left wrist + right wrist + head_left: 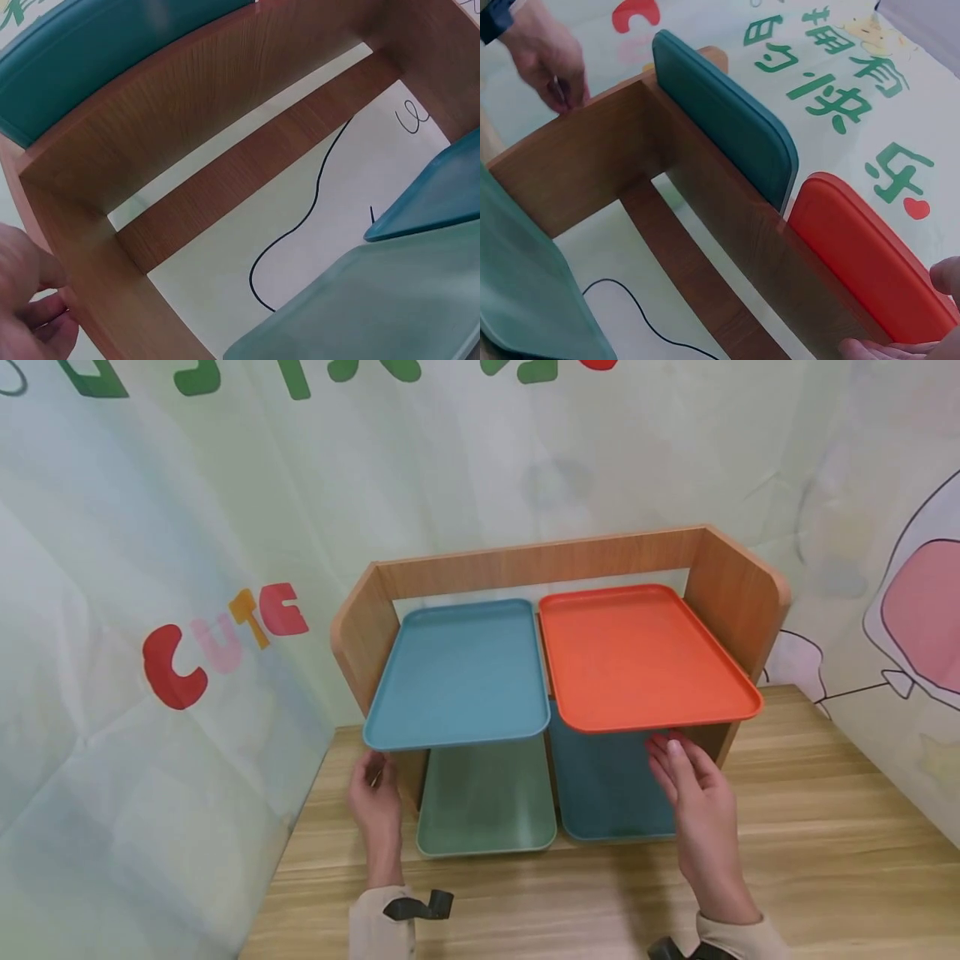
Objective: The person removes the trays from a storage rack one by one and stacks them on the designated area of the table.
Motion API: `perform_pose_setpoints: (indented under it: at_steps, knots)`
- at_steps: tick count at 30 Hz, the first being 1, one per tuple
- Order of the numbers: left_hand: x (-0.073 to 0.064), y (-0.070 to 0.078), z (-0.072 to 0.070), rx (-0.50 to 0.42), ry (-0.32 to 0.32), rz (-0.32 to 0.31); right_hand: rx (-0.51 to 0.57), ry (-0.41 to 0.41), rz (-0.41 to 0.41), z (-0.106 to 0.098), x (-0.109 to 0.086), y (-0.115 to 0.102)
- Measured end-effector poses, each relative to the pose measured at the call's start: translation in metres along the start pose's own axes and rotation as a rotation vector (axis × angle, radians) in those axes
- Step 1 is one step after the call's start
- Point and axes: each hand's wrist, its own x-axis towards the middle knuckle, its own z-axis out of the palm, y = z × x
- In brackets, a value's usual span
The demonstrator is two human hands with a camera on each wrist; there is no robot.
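Because both hands lay low at the front of the wooden shelf (540, 562), they seemed placed to steady it or adjust it; the left hand (377, 806) touched the front edge of the left side panel (363, 631), its fingers curled, though I could not tell whether they pinched the wood; the right hand (703, 814) reached up beneath the front edge of the orange tray (648, 660), thumb set apart from the fingers in the right wrist view, and whether it gripped tray or board, or merely touched, I could not tell; the orange tray and the blue tray (468, 672) lay side by side on the upper board, probably so that each had its own half; below them sat the green tray (487, 797) on the left and the dark blue tray (611, 785) on the right, both partly hidden from above; counted, there were four trays, two up and two down, one shelf on one bench (825, 793), two hands, and one printed backdrop (450, 468) behind.
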Motion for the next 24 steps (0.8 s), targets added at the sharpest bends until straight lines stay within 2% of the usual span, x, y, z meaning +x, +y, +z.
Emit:
perform_pose_setpoints:
  at_steps: [7,14,24]
  knots:
    - [0.004,-0.005,0.004,0.013,0.026,0.025,0.106,-0.019,0.034,0.001,0.003,-0.003]
    - [0.005,-0.004,0.007,0.031,0.051,0.038,0.163,-0.042,0.047,0.003,0.006,-0.009]
    - [0.006,-0.002,0.008,0.089,0.053,0.095,0.493,-0.100,0.079,0.003,0.011,-0.016]
